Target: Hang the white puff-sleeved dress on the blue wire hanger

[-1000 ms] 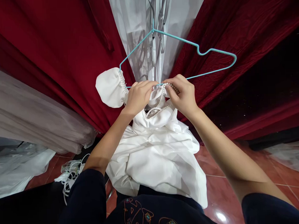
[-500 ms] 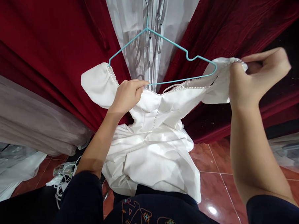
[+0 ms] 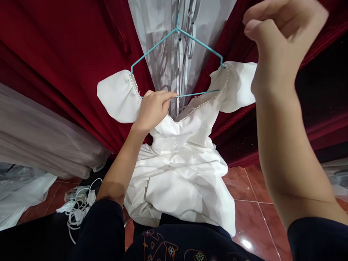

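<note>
A white dress (image 3: 188, 183) with pearl-edged neckline and puffed sleeves hangs on a thin turquoise hanger (image 3: 200, 42). Both sleeves are on the hanger's ends, the right sleeve (image 3: 239, 85) at its notch. My left hand (image 3: 154, 110) pinches the hanger's bottom bar near its middle, over the dress's neckline. My right hand (image 3: 285, 33) is raised above and right of the right sleeve, apart from it, its fingers curled and thumb near the fingertips, nothing seen between them.
Dark red curtains (image 3: 64, 54) hang on both sides of a pale cloth with metal hooks behind the hanger. Greyish sheer fabric (image 3: 38, 128) is at the left. White cables (image 3: 79, 211) lie on a black surface at lower left, above red floor tiles (image 3: 249, 219).
My right hand has let go of the right sleeve and moved up. That sleeve now sits over the hanger's right end, which showed bare before. My left hand keeps its pinch.
</note>
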Tool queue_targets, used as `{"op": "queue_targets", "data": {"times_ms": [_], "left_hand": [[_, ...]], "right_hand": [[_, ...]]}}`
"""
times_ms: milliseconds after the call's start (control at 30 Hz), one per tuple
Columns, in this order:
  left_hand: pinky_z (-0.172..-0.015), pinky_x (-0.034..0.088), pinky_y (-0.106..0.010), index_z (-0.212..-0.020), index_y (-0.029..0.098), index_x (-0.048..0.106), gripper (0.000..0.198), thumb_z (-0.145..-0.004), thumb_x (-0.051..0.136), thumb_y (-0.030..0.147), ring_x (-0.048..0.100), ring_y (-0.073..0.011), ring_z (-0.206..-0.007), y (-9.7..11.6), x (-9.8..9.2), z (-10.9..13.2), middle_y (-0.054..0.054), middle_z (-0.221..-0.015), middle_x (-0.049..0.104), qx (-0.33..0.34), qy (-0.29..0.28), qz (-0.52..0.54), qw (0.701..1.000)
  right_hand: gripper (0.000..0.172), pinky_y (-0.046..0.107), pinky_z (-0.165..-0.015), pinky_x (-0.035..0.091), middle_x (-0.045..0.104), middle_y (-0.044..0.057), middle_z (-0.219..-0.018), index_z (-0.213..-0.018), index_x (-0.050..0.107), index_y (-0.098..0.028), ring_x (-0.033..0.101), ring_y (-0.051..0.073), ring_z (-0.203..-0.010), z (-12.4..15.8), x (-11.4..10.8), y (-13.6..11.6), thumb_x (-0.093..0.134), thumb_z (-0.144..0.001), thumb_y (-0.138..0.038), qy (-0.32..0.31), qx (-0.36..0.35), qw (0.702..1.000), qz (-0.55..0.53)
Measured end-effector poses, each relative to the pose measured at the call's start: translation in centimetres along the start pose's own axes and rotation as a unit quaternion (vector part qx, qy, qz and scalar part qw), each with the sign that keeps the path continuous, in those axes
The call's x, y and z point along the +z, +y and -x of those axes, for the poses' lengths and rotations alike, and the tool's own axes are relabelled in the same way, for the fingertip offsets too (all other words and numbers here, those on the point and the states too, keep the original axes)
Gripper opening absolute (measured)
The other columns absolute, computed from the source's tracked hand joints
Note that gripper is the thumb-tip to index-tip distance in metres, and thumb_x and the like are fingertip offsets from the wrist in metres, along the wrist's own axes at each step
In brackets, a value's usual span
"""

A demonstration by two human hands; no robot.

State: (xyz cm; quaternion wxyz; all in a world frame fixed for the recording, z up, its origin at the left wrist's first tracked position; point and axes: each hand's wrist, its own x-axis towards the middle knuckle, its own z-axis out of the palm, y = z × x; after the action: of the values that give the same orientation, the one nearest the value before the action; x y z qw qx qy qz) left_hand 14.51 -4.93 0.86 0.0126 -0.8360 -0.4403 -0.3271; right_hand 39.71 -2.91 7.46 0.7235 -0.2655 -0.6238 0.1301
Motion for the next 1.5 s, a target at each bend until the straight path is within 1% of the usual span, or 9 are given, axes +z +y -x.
{"op": "queue_targets", "data": {"times_ms": [200, 367, 600, 767, 967, 1033, 1233, 1367, 1500], "left_hand": [[-0.097, 0.046, -0.039, -0.12, 0.022, 0.078, 0.04, -0.101, 0.045, 0.008, 0.071, -0.0229, -0.094, 0.2, 0.5, 0.2, -0.003, -0.098, 0.078, 0.007, -0.005, -0.021, 1.0], [-0.111, 0.044, -0.044, -0.131, 0.024, 0.071, 0.036, -0.107, 0.044, 0.019, 0.066, -0.0247, -0.121, -0.1, 1.7, 1.3, -0.005, -0.129, 0.074, 0.055, 0.038, -0.016, 0.998], [-0.132, 0.025, -0.052, -0.134, 0.032, 0.064, 0.036, -0.099, 0.058, 0.026, 0.041, -0.0289, -0.151, -3.7, -0.3, 1.4, -0.006, -0.149, 0.057, -0.069, 0.317, -0.061, 0.944], [-0.119, 0.045, -0.043, -0.123, 0.028, 0.067, 0.027, -0.105, 0.047, 0.028, 0.061, -0.0255, -0.131, -7.0, -3.4, 0.3, -0.003, -0.129, 0.071, -0.165, 0.269, 0.015, 0.949], [-0.092, 0.058, -0.035, -0.102, 0.018, 0.076, 0.021, -0.097, 0.056, 0.02, 0.071, -0.0146, -0.094, -12.3, -6.6, 1.9, 0.005, -0.097, 0.078, -0.177, 0.354, -0.017, 0.918], [-0.087, 0.059, -0.036, -0.107, 0.016, 0.077, 0.022, -0.096, 0.061, 0.026, 0.073, -0.0173, -0.093, -13.2, -7.2, 3.4, 0.004, -0.098, 0.08, -0.195, 0.3, 0.0, 0.934], [-0.105, 0.056, -0.04, -0.121, 0.023, 0.08, 0.035, -0.097, 0.054, 0.024, 0.073, -0.0272, -0.118, -8.0, -6.4, 6.4, -0.003, -0.127, 0.078, -0.108, -0.112, 0.059, 0.986], [-0.115, 0.048, -0.044, -0.127, 0.03, 0.077, 0.035, -0.103, 0.053, 0.021, 0.064, -0.0256, -0.129, -3.2, -3.9, 5.0, -0.001, -0.137, 0.073, 0.038, -0.018, 0.028, 0.999], [-0.116, 0.04, -0.051, -0.13, 0.032, 0.073, 0.033, -0.104, 0.055, 0.022, 0.06, -0.0295, -0.129, -2.2, -1.9, 2.5, -0.002, -0.137, 0.072, 0.008, 0.086, -0.057, 0.995]], "right_hand": [[0.034, 0.04, -0.081, 0.053, 0.072, 0.008, -0.1, -0.121, 0.067, -0.02, 0.064, 0.021, -0.086, 7.6, 2.3, 2.9, 0.066, -0.093, -0.04, -0.28, -0.061, 0.933, 0.216], [0.04, 0.045, -0.089, 0.044, 0.071, 0.008, -0.098, -0.132, 0.065, -0.021, 0.059, 0.026, -0.093, 10.8, 3.1, 5.7, 0.051, -0.1, -0.041, -0.23, -0.118, 0.899, 0.354], [0.034, 0.046, -0.095, 0.041, 0.069, 0.005, -0.097, -0.124, 0.07, -0.028, 0.057, 0.026, -0.095, 10.9, 3.6, 4.3, 0.047, -0.099, -0.03, -0.211, -0.087, 0.92, 0.32], [0.033, 0.047, -0.093, 0.042, 0.069, 0.006, -0.096, -0.121, 0.072, -0.027, 0.057, 0.026, -0.095, 10.8, 3.5, 4.6, 0.048, -0.098, -0.027, -0.205, -0.074, 0.922, 0.321], [0.033, 0.048, -0.093, 0.043, 0.068, 0.006, -0.091, -0.117, 0.073, -0.025, 0.057, 0.025, -0.09, 10.0, 2.7, 5.0, 0.047, -0.098, -0.025, -0.211, -0.063, 0.926, 0.308], [0.033, 0.048, -0.093, 0.043, 0.067, 0.006, -0.091, -0.119, 0.073, -0.026, 0.057, 0.025, -0.089, 10.1, 3.0, 5.1, 0.046, -0.099, -0.024, -0.211, -0.064, 0.928, 0.301], [0.037, 0.046, -0.092, 0.045, 0.066, 0.007, -0.089, -0.122, 0.073, -0.026, 0.058, 0.026, -0.092, 10.3, 4.0, 5.5, 0.048, -0.095, -0.021, -0.209, -0.059, 0.931, 0.294], [0.038, 0.047, -0.094, 0.045, 0.068, 0.007, -0.093, -0.126, 0.072, -0.026, 0.058, 0.025, -0.094, 10.4, 3.8, 5.5, 0.048, -0.096, -0.022, -0.22, -0.064, 0.93, 0.288], [0.041, 0.051, -0.1, 0.045, 0.071, 0.007, -0.112, -0.136, 0.066, -0.028, 0.061, 0.027, -0.104, 10.5, 3.0, 4.7, 0.048, -0.099, -0.027, -0.256, -0.076, 0.925, 0.271]]}}
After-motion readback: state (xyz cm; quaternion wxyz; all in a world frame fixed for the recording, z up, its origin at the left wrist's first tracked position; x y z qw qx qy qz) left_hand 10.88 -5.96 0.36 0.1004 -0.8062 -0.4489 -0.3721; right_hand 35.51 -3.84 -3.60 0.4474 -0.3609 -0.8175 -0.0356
